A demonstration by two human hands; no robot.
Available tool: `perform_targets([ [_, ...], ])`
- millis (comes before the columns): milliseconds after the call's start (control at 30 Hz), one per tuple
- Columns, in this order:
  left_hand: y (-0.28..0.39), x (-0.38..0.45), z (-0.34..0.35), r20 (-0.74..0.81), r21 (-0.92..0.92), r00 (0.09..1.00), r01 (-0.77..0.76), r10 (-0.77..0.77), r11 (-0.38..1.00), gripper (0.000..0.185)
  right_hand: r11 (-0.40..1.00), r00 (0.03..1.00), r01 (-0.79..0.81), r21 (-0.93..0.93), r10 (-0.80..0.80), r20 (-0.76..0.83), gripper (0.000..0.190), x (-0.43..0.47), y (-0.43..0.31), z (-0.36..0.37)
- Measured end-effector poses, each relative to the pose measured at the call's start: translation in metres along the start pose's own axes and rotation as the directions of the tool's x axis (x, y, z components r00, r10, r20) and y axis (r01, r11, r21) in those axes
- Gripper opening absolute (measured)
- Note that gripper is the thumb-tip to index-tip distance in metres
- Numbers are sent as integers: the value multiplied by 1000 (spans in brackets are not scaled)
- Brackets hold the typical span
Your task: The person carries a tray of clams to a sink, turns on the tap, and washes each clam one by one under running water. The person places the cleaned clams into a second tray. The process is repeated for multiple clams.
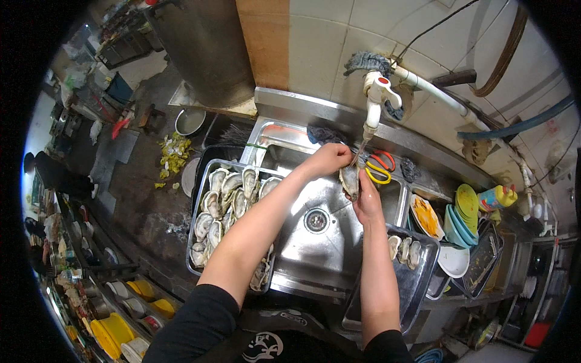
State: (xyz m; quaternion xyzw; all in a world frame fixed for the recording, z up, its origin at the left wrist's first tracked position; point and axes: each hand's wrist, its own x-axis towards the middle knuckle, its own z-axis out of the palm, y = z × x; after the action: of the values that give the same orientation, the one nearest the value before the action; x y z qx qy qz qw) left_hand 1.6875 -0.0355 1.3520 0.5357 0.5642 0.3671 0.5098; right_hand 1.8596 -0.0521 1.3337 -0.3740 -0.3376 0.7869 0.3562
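Observation:
My right hand holds an oyster in its shell over the stainless-steel sink. The shell is tilted, its upper end under the water stream from the white tap. My left hand is beside the stream at the oyster's upper end. Its fingers are curled, and whether something is between them cannot be made out. Just behind the oyster are scissors with one red and one yellow handle. Their blades are partly hidden by the water and the hands.
At left, a metal tray holds many oysters, partly behind my left arm. At right, several oysters lie in another tray. Beyond are stacked green and blue bowls, a dish of orange food and a yellow-topped bottle.

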Motion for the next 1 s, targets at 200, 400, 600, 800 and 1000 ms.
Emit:
perform_targets([
  [200,-4,-26,12,-34,-451,994,78,-104,889,28,992,999,44,115,-45,8,33,1,4,3],
  [400,0,-40,18,-253,-43,964,-98,84,994,31,981,993,115,159,-112,-33,33,1,10,9],
  [600,7,-44,19,-284,210,936,-150,207,966,46,972,985,168,165,-171,6,33,0,10,11],
  [800,12,-46,25,-279,222,933,-169,229,960,58,982,989,148,118,-146,-24,33,3,7,12],
  [1000,23,-47,23,-236,370,959,-62,158,927,61,985,991,132,111,-132,-14,37,-3,0,13],
])
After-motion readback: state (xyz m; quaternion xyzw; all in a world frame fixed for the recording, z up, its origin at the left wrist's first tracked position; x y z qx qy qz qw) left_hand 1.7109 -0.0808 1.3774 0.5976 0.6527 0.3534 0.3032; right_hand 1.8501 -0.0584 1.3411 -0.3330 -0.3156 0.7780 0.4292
